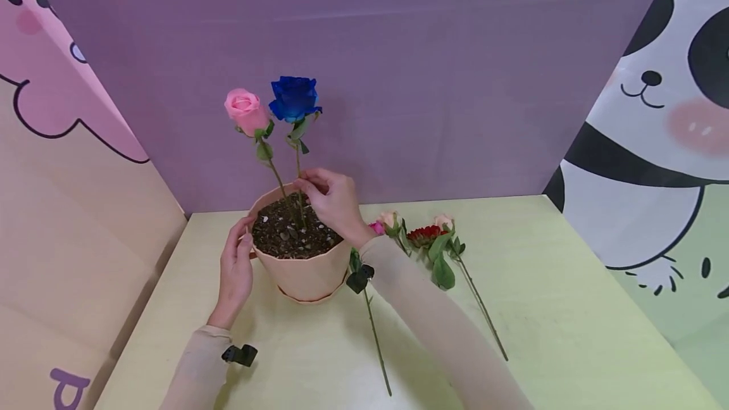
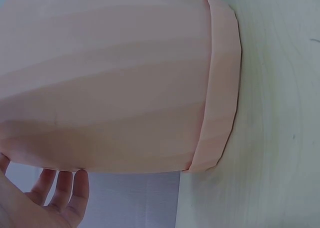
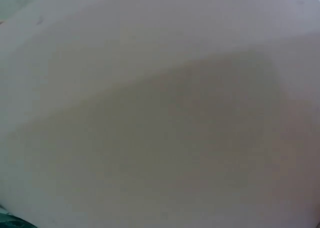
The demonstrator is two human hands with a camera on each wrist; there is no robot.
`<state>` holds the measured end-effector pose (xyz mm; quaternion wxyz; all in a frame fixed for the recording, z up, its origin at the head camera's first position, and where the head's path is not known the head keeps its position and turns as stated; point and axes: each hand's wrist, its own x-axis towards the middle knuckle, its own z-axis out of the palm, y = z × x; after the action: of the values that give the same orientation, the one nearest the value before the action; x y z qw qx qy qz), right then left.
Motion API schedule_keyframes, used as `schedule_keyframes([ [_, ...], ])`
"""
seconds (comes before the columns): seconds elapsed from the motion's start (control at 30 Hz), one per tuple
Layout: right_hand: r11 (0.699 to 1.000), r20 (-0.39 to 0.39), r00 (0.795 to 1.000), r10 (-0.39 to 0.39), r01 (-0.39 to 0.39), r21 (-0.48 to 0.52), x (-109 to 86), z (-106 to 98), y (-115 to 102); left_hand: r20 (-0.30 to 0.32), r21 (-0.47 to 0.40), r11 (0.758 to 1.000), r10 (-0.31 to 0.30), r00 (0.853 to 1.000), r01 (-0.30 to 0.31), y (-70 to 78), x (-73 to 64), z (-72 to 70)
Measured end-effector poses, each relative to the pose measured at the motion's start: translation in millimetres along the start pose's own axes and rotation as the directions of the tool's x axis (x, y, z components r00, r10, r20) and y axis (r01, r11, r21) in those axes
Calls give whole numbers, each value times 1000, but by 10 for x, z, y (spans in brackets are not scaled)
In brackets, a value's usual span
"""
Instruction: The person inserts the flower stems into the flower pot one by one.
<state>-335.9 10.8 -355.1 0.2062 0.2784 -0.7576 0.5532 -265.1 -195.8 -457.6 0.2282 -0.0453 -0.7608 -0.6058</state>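
A light pink flowerpot [image 1: 304, 274] full of dark soil [image 1: 285, 242] stands on the table, in a matching saucer [image 2: 222, 82]. A pink rose [image 1: 246, 111] and a blue rose [image 1: 295, 100] stand in the soil, the pink one leaning left. My right hand [image 1: 336, 201] pinches the blue rose's stem between thumb and fingers, just above the soil. Against the pot's left side, near the rim, rests my left hand [image 1: 235, 271], its fingers [image 2: 80, 193] touching the outer wall. The right wrist view is filled by a blurred, pale surface, without fingers in sight.
Right of the pot, partly behind my right forearm, lie several cut flowers: a red flower [image 1: 426, 235], a pale pink one [image 1: 444, 221] and a magenta one [image 1: 377, 228]. A bare stem [image 1: 376, 340] points towards me. A purple backdrop [image 1: 455, 81] rises behind the table [image 1: 569, 309].
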Motion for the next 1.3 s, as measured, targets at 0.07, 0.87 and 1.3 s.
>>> schedule_keyframes([
  [0.07, 1000, -1, 1000, -5, 5, -20, -4, 1, -1, 7, -3, 1000, 0, 1000, 0, 1, 2, 1],
  [0.87, 995, 41, 999, -14, 18, -102, -29, 3, 5, 1, 1, 1000, 20, 1000, -20, -2, -16, -1],
  [1.3, 981, 37, 990, 134, -128, -143, -97, -54, -15, 16, 2, 1000, 10, 1000, -10, 15, -4, 2],
])
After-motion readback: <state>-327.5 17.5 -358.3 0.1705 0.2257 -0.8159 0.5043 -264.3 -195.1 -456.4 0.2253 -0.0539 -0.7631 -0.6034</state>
